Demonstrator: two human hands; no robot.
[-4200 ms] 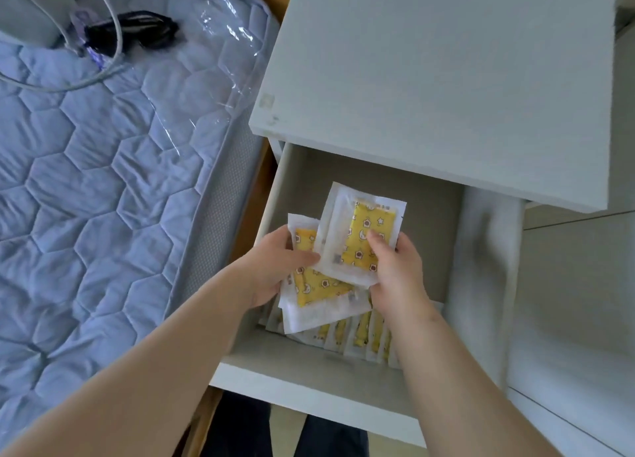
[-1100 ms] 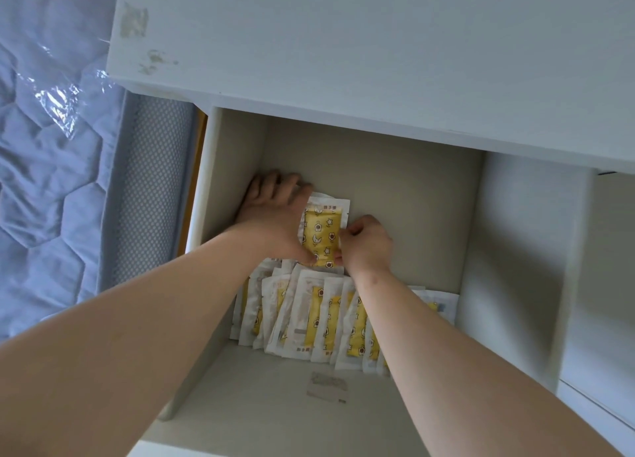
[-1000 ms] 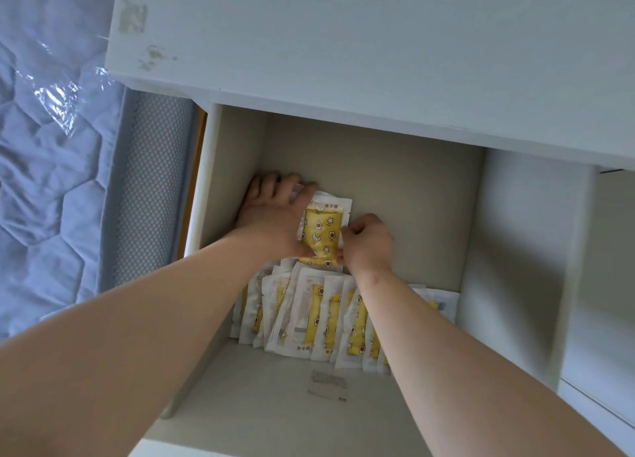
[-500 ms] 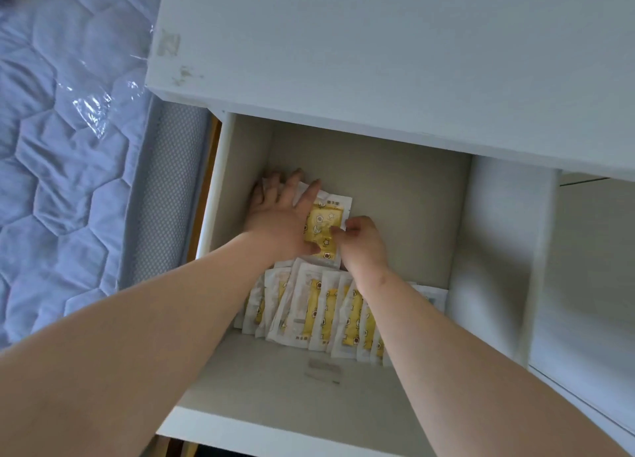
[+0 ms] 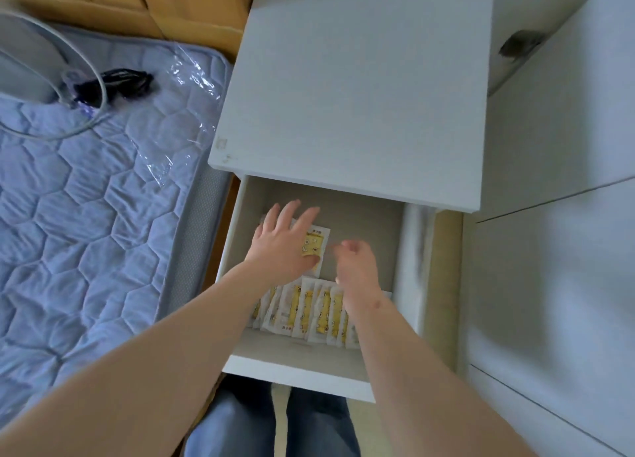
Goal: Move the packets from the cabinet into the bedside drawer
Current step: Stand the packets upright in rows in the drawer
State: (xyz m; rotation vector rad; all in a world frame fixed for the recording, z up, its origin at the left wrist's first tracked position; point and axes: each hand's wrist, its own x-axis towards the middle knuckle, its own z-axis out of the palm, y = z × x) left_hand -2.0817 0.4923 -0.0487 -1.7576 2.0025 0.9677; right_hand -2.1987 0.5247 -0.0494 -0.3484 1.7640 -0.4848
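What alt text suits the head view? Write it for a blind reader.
An open bedside drawer holds yellow-and-white packets: an overlapping row near the front, others flat at the back. The left hand lies spread over the back ones; the right hand, blurred, is beside it. A lilac quilted mattress is at left.

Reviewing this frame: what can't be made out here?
Head view:
- right hand: motion blur, so its grip is unclear.
- back stack of packets: the left hand covers most of it, so the count is unknown.
- front row of packets: the right forearm hides its right end.
- Packet print: too small to read.
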